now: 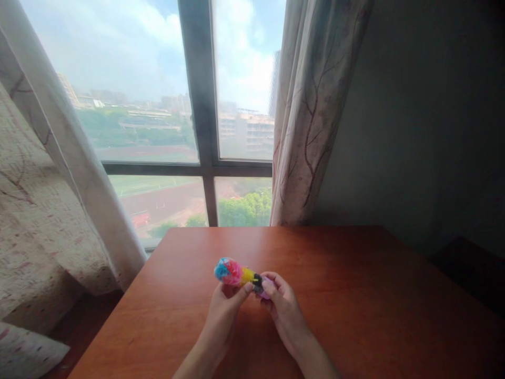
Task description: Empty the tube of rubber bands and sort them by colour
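Holding one bundle (247, 276) with both hands, above the near half of the counter (355, 300). Left grip (224, 310): closed around it from below, thumb on the near side around the yellow-black part. Right grip (284, 305): clasping the purple end, thumb on top, fingers curled around the far side. Neither is released. Hands near each other, not visibly touching.

Bundle lies at a slant, blue end left and farther out, purple end right and nearer. Colour order from left: blue, red-pink, yellow, black, purple. Surface looks lumpy, a bit shiny at the blue end; too blurred to tell what it's made of. Can't tell whether its underside touches the counter.

Counter is reddish-brown wood, with a soft glare toward the window (202, 105). Left curtain (35, 173) and right curtain (311, 116) flank the glass, both branch-patterned. Outside: trees (248, 208), sports field (158, 184), buildings, cloudy sky. Grey wall (402, 116) on the right, dim.
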Demonstrator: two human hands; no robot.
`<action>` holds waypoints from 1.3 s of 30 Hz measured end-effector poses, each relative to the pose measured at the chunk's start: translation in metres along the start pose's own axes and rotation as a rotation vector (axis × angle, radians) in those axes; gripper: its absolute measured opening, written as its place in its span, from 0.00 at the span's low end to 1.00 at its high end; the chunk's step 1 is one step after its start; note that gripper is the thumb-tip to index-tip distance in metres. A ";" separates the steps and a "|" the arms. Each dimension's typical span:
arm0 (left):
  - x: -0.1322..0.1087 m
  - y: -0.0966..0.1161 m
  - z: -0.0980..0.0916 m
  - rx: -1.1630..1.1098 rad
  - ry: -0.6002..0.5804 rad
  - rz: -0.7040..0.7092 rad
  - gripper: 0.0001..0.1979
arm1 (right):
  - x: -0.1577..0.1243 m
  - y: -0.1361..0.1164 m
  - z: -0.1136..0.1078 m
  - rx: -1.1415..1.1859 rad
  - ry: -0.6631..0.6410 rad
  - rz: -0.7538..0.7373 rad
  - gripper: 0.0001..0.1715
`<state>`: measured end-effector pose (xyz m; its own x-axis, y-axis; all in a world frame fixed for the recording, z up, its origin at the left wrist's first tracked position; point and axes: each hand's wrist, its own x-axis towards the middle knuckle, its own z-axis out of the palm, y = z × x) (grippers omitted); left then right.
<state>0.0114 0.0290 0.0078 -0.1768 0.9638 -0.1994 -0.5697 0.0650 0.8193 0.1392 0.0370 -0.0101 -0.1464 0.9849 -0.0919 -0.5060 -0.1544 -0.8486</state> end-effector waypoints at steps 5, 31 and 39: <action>-0.006 0.010 0.005 -0.081 -0.035 -0.011 0.22 | 0.002 0.002 -0.001 -0.028 -0.008 -0.096 0.23; 0.000 0.019 -0.005 -0.234 -0.060 -0.042 0.18 | -0.006 -0.015 0.004 0.225 -0.054 0.026 0.17; -0.001 0.027 -0.003 -0.224 -0.036 -0.019 0.16 | -0.006 -0.013 0.000 0.134 -0.081 -0.015 0.22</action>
<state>-0.0063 0.0285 0.0280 -0.1382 0.9718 -0.1913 -0.7371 0.0281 0.6752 0.1467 0.0328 0.0021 -0.2034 0.9786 -0.0322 -0.6167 -0.1536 -0.7721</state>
